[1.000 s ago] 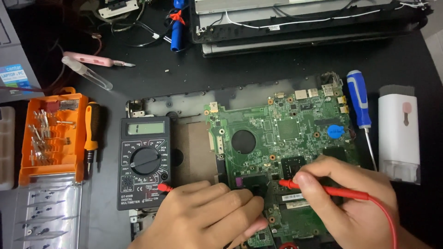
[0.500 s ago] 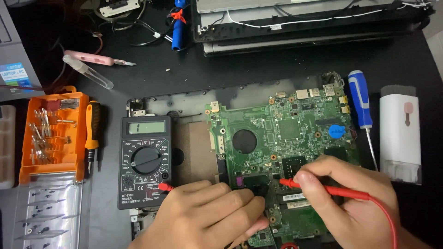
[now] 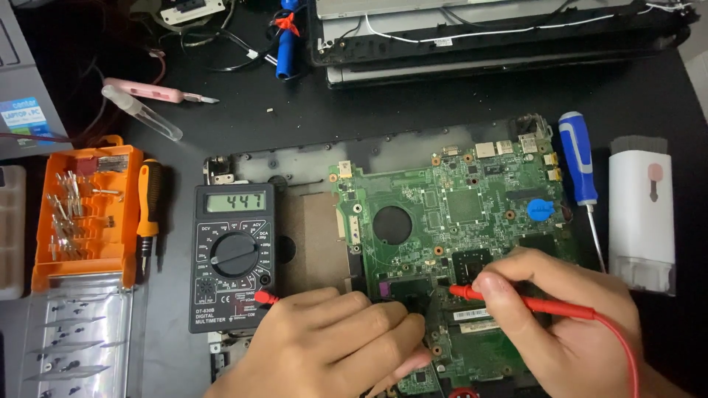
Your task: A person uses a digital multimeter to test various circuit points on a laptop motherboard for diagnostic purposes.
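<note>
Nothing has shifted since earlier. The right hand [image 3: 568, 324] pinches the red probe [image 3: 527, 302] on the green circuit board [image 3: 457, 221]; the left hand [image 3: 332, 343], fingers curled together, hides whatever it presses there, beside the multimeter [image 3: 234, 254].

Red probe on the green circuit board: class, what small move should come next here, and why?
Probably hold both hands steady and glance at the multimeter. The right hand pinches the red probe with its tip down on the green circuit board, the left hand rests on the board beside it, and the meter's display is lit with digits. Shifting either tip would likely disturb that reading.
</note>
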